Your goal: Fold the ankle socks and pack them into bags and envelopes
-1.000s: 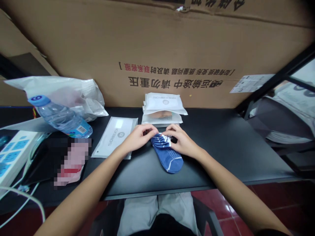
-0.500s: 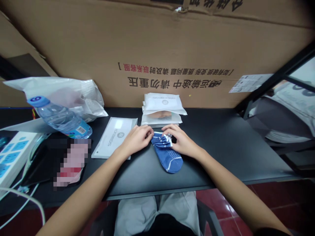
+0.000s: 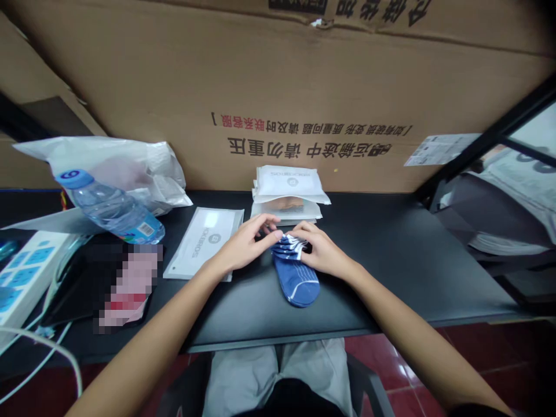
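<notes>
A blue sock (image 3: pixel 297 284) with white lines lies on the black table, its toe toward the front edge and its top part bunched up in folds. My right hand (image 3: pixel 319 249) grips the bunched top from the right, with fingers and thumb closed round it. At the upper left of the sock is my left hand (image 3: pixel 252 240), its fingers apart and its thumb tip at the sock's top edge. A flat frosted zip bag (image 3: pixel 204 240) with a printed logo lies left of my left hand.
Behind my hands sits a stack of frosted bags (image 3: pixel 289 185). On the left are a water bottle (image 3: pixel 113 208), a white plastic bag (image 3: pixel 152 168), a power strip (image 3: pixel 26 272) with cables, and a pixelated pink item (image 3: pixel 134 281). A large cardboard box (image 3: pixel 278 75) stands behind.
My left hand has opened its fingers and risen a little, its thumb now over the sock's top edge. The sock's toe has shifted slightly left. My right hand still holds the folds.
</notes>
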Demonstrator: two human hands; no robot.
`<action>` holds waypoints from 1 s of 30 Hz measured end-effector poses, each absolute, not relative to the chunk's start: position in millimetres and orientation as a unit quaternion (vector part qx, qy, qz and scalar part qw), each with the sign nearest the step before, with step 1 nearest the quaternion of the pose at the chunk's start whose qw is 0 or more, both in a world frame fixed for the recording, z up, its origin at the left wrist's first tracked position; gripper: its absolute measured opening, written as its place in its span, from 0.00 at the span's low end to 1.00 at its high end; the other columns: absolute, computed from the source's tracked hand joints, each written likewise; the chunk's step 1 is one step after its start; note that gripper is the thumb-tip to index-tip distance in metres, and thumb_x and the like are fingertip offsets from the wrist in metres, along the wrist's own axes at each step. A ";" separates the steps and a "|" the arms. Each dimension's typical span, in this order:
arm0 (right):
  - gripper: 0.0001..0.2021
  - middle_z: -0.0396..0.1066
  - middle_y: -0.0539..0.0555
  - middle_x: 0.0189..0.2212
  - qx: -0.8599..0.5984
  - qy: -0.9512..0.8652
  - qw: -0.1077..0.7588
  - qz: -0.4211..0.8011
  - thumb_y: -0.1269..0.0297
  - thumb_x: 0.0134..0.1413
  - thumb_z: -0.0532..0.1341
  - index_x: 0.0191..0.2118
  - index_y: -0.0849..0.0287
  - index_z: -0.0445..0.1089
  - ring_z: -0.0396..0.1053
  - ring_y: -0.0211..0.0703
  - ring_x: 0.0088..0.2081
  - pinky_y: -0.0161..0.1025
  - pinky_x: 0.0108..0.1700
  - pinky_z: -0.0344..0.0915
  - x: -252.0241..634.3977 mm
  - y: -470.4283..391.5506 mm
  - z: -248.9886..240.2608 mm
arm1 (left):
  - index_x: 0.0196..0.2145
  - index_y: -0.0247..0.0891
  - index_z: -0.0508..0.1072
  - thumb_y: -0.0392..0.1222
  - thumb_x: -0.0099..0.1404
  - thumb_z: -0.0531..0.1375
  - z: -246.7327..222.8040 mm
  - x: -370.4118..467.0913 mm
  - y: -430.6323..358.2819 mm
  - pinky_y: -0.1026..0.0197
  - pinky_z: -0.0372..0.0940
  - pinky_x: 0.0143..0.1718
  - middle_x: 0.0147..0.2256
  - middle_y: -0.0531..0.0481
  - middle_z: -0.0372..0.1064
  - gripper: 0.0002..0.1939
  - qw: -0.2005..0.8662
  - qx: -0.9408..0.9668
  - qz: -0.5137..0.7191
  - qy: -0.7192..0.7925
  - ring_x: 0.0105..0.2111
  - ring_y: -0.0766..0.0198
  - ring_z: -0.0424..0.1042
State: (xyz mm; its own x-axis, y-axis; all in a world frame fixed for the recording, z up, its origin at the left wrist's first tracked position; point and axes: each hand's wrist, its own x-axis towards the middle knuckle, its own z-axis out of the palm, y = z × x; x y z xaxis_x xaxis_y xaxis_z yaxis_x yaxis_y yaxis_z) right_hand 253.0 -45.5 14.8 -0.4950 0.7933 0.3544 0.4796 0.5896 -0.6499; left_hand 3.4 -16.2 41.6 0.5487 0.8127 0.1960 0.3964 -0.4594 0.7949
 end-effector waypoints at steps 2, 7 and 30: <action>0.17 0.71 0.56 0.46 -0.377 -0.829 0.333 0.245 0.76 0.58 0.65 0.52 0.54 0.74 0.72 0.50 0.48 0.46 0.52 0.70 253.1 -45.3 14.5 | 0.59 0.42 0.73 0.63 0.70 0.64 38.7 0.2 -14.7 0.51 0.66 0.55 0.52 0.43 0.75 0.29 0.331 0.839 0.226 0.368 0.52 0.51 0.73; 0.17 0.70 0.56 0.47 -0.371 -0.822 0.353 0.250 0.78 0.57 0.65 0.49 0.54 0.72 0.71 0.49 0.49 0.45 0.53 0.68 252.6 -45.6 15.3 | 0.57 0.41 0.76 0.69 0.60 0.69 39.0 3.1 -20.6 0.45 0.62 0.59 0.53 0.42 0.75 0.37 0.242 0.893 0.154 0.348 0.56 0.43 0.69; 0.15 0.71 0.59 0.53 -0.388 -0.823 0.340 0.240 0.71 0.53 0.67 0.47 0.53 0.68 0.69 0.56 0.57 0.52 0.60 0.66 253.3 -46.6 13.4 | 0.68 0.46 0.63 0.47 0.63 0.72 34.6 13.3 -26.8 0.56 0.69 0.48 0.55 0.44 0.75 0.40 0.443 0.797 0.263 0.315 0.52 0.53 0.75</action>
